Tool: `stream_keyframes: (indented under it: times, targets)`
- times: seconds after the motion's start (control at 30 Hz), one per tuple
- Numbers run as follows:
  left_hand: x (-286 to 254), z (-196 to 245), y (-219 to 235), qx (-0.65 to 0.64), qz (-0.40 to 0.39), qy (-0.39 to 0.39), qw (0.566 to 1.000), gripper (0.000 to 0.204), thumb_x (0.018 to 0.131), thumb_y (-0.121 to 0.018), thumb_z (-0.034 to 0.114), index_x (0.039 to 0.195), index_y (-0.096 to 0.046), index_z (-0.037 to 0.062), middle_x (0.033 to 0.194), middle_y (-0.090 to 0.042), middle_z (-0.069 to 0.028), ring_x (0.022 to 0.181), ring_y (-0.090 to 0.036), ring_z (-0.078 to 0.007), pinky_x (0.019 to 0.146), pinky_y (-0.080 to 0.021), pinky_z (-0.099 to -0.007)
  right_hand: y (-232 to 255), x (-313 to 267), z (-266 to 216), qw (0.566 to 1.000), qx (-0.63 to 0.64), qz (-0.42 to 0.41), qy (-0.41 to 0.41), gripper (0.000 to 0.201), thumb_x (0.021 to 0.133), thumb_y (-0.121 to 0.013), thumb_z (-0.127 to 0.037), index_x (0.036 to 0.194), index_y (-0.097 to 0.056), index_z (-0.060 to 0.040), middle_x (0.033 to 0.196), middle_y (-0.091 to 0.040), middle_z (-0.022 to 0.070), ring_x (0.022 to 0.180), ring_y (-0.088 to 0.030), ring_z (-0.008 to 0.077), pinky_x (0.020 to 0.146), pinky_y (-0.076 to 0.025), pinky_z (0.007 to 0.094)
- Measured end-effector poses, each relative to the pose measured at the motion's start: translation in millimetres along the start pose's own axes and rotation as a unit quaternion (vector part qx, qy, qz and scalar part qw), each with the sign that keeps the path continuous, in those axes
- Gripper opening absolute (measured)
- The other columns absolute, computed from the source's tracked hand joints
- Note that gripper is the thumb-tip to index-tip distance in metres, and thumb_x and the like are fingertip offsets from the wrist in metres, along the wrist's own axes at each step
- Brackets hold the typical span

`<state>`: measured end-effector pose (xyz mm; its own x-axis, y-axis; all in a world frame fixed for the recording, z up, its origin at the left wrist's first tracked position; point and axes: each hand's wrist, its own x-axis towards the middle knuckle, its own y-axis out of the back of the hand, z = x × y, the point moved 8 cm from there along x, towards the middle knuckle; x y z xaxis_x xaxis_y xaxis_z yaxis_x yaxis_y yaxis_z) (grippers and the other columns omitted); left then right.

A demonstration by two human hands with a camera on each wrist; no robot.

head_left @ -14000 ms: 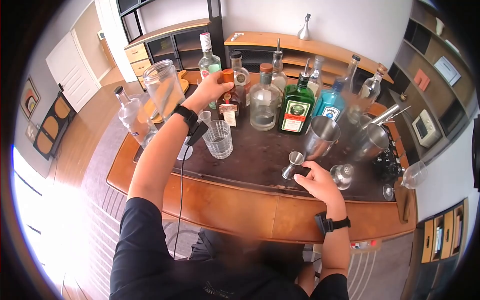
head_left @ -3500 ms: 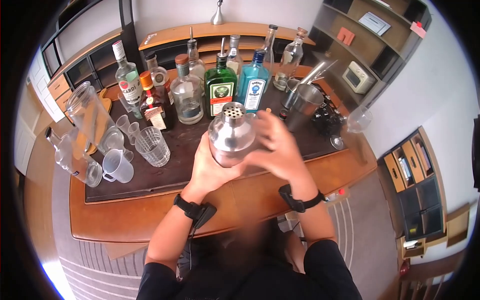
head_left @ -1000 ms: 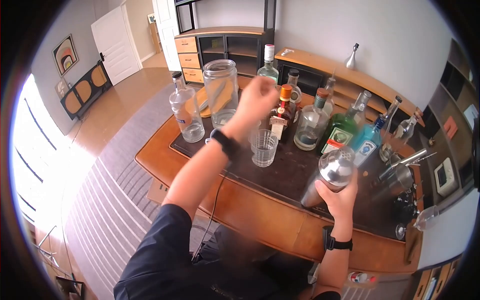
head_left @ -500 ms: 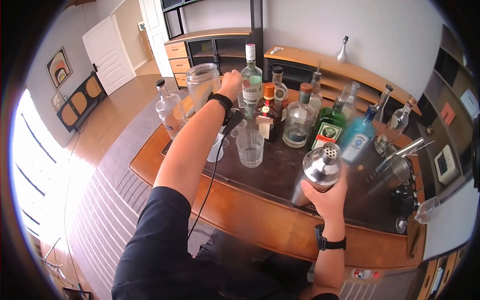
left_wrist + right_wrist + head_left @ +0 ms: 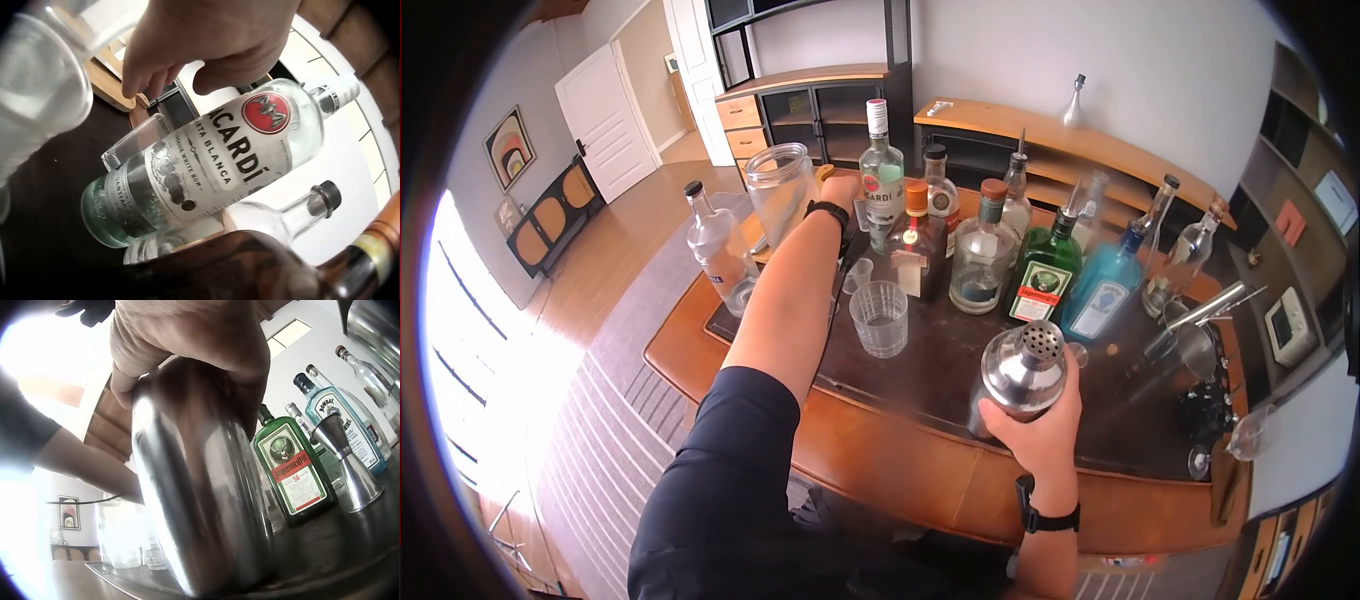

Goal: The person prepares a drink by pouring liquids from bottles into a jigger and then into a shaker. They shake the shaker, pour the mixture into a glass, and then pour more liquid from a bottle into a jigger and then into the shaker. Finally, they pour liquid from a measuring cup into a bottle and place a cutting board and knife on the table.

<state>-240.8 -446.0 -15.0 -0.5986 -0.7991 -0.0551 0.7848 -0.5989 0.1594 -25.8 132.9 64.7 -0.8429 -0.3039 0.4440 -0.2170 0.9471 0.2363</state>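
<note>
My right hand [image 5: 1045,428] grips a steel cocktail shaker [image 5: 1022,370] with a perforated strainer top, held upright at the table's front. In the right wrist view the shaker's body [image 5: 197,500] stands close over the dark tabletop. My left hand [image 5: 840,190] reaches to the back left, beside the Bacardi bottle [image 5: 882,190]. Its fingers point down in the left wrist view, above a clear straight-sided glass [image 5: 139,142] that the Bacardi partly covers; nothing is between them. An orange-capped brown bottle [image 5: 912,245] and a cut-glass tumbler [image 5: 879,320] stand nearer me.
A large glass jar [image 5: 780,190] and clear bottle [image 5: 718,250] stand left. A translucent measuring jug [image 5: 37,81] is near my left hand. Jägermeister [image 5: 1045,275] and a blue gin bottle [image 5: 1103,295] stand behind the shaker, with a jigger [image 5: 347,462] close by. Steel tin [image 5: 1192,345] sits right.
Earlier the strainer top lay on the table apart from the tin; now my right hand holds them joined. Over the last second my left hand moved left and down, past the Bacardi.
</note>
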Motion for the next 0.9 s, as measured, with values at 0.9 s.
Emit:
stream_keyframes:
  times: [0.9]
  targets:
    - [-72,42,19,0.210,0.054,0.078,0.973,0.051,0.102,-0.051,0.044,0.105,-0.071,-0.0021,0.081,-0.073,-0.0191,0.062,-0.072,-0.0285,0.050,-0.058,-0.0423,5,-1,-1,1.000,0.003,0.003,-0.003,0.098,0.063,-0.091,-0.014,0.145,-0.039,0.0023,0.127,-0.062,0.0140,0.116,-0.063,0.0229,0.100,-0.051,0.0374]
